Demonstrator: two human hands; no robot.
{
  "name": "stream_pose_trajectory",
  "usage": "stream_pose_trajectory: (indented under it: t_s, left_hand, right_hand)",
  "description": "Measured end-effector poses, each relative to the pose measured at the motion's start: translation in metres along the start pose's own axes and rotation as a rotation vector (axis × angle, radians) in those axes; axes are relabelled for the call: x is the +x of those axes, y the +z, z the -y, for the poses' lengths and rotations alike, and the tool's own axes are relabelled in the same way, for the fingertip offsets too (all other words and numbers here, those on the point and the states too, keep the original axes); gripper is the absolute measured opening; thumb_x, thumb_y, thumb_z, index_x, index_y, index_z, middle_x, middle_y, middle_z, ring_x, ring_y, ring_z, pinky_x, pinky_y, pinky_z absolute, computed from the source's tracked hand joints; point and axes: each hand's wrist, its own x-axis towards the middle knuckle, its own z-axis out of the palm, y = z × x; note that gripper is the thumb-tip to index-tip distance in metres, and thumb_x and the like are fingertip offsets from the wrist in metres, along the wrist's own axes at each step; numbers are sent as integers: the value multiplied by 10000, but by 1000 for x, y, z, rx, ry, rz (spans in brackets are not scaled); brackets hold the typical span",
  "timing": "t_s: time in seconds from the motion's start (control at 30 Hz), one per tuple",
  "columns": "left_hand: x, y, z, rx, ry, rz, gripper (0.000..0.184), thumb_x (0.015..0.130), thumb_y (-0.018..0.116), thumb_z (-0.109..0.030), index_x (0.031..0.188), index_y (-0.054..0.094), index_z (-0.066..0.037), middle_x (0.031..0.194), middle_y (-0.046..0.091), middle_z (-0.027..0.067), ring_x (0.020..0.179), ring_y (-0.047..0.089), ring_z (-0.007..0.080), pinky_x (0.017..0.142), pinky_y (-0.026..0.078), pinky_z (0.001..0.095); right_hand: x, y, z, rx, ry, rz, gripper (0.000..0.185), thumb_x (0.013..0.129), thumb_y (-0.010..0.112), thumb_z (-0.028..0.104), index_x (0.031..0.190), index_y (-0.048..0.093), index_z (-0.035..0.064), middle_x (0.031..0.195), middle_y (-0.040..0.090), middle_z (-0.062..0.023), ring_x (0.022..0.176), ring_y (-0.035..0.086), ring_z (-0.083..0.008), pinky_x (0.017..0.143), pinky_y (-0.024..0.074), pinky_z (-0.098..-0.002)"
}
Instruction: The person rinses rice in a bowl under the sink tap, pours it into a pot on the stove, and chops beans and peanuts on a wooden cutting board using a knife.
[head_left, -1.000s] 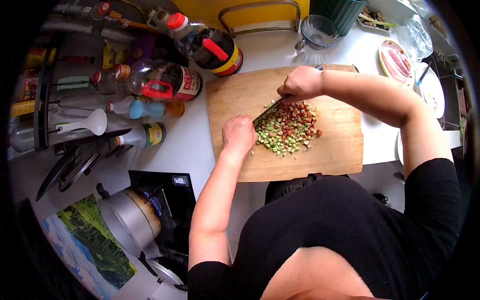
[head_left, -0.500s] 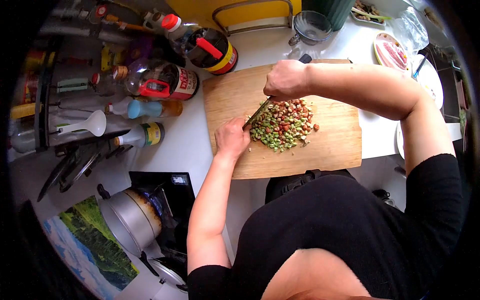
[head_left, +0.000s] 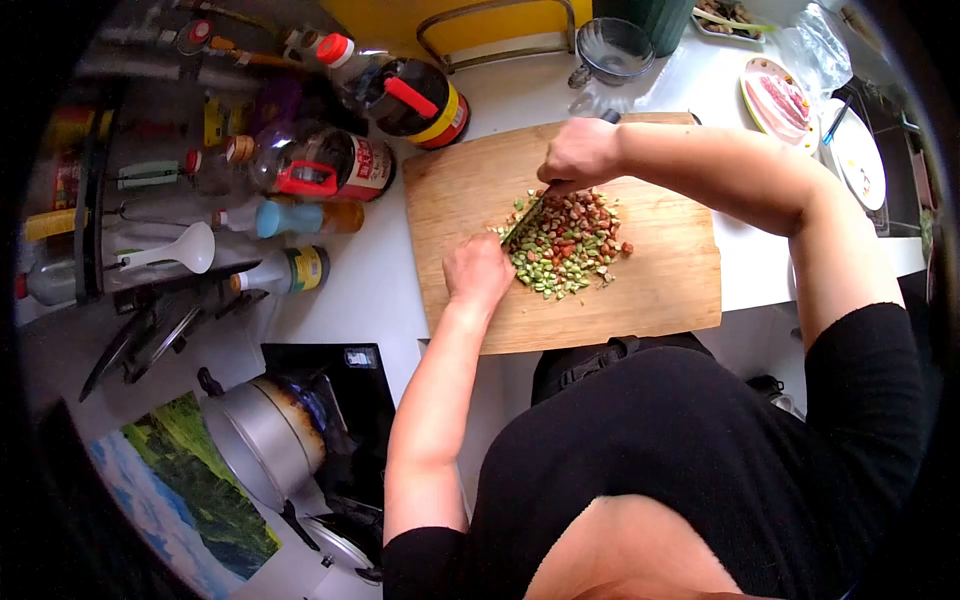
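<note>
A knife [head_left: 526, 219] slants across the wooden cutting board [head_left: 660, 290], its blade in the chopped pile. My right hand [head_left: 580, 155] is closed around the handle, whose dark end sticks out past the fist. At the other end of the blade, my left hand [head_left: 478, 270] is closed on the tip, fingers partly hidden. Under and beside the blade lie chopped green and reddish-brown pieces [head_left: 575, 240], the green ones mostly toward me and the brown ones farther back. A few bits are scattered left of the blade.
Behind the board stand a glass bowl [head_left: 615, 52] and a large dark sauce bottle [head_left: 410, 100]; more bottles [head_left: 325, 160] line the left. Sliced meat lies on a plate [head_left: 748, 98] at back right, beside a white plate [head_left: 858, 165]. A steel pot [head_left: 262, 440] sits at lower left.
My left hand and the knife tip have shifted slightly right, into the pile. The right hand has moved a little to the right. More loose bits now show left of the blade.
</note>
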Motion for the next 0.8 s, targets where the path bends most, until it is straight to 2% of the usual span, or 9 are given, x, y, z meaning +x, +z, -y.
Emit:
stream_pose_trajectory:
  t_s: [0.1, 0.27, 0.33, 0.43, 0.47, 0.57, 0.63, 0.7, 0.8]
  left_hand:
    - [-7, 6, 11, -192, 39, -146, 72, 681, 575, -111, 689, 581, -40, 734, 625, 134, 682, 614, 319, 609, 488, 433]
    - [-6, -2, 12, -197, 96, -124, 70, 680, 570, -109, 691, 580, -40, 745, 624, 130, 683, 613, 314, 603, 489, 431]
    - [3, -4, 4, -2, 103, 34, 78, 676, 572, -109, 689, 617, -47, 725, 633, 131, 663, 623, 314, 594, 500, 428]
    - [13, -27, -7, 106, 142, 124, 94, 663, 579, -110, 685, 651, -55, 698, 640, 136, 649, 637, 312, 597, 513, 420]
    - [14, -35, -13, 159, 172, 151, 136, 673, 563, -128, 740, 652, -51, 699, 639, 155, 654, 641, 305, 614, 514, 431]
    - [12, -45, -33, 218, 102, 214, 137, 668, 562, -124, 733, 651, -42, 701, 642, 153, 661, 644, 301, 607, 512, 436]
    - [2, -21, -20, 162, 91, 144, 123, 671, 571, -125, 727, 646, -45, 687, 635, 159, 646, 636, 318, 599, 507, 436]
    - [-6, 4, -4, -18, 60, -33, 101, 676, 577, -124, 716, 636, -53, 707, 634, 154, 661, 626, 328, 602, 502, 432]
    - [-13, 5, 8, -153, 114, -109, 63, 683, 594, -122, 714, 605, -68, 708, 615, 123, 662, 601, 322, 591, 481, 426]
  right_hand:
    - [7, -17, 15, -64, -11, -12, 286, 808, 557, 346, 708, 610, 83, 621, 594, -109, 602, 597, -309, 540, 470, -425]
    - [4, -8, 18, -10, 84, 71, 295, 804, 560, 359, 715, 610, 83, 618, 595, -110, 597, 592, -321, 547, 469, -428]
    - [-10, 8, 8, 30, 65, -9, 287, 810, 560, 365, 733, 607, 92, 615, 591, -111, 600, 587, -327, 547, 466, -430]
    - [-22, 21, -1, 69, 41, -96, 286, 824, 558, 387, 761, 585, 109, 622, 587, -115, 618, 577, -339, 547, 456, -435]
    - [-26, 24, -5, 103, 37, -135, 286, 823, 558, 387, 758, 583, 110, 629, 589, -112, 623, 578, -338, 548, 455, -434]
    - [-29, 30, -13, 158, 30, -177, 283, 821, 561, 390, 766, 585, 114, 654, 601, -99, 638, 582, -331, 545, 453, -431]
    - [-25, 20, -6, 64, 1, -96, 269, 817, 564, 374, 772, 602, 111, 652, 606, -107, 631, 586, -331, 543, 454, -431]
    - [-15, 9, 4, 38, -5, -48, 268, 818, 559, 359, 764, 604, 100, 649, 608, -112, 627, 592, -327, 545, 461, -430]
    - [-5, -13, 25, -41, 29, 55, 270, 820, 545, 331, 741, 604, 80, 640, 606, -122, 620, 602, -320, 551, 475, -426]
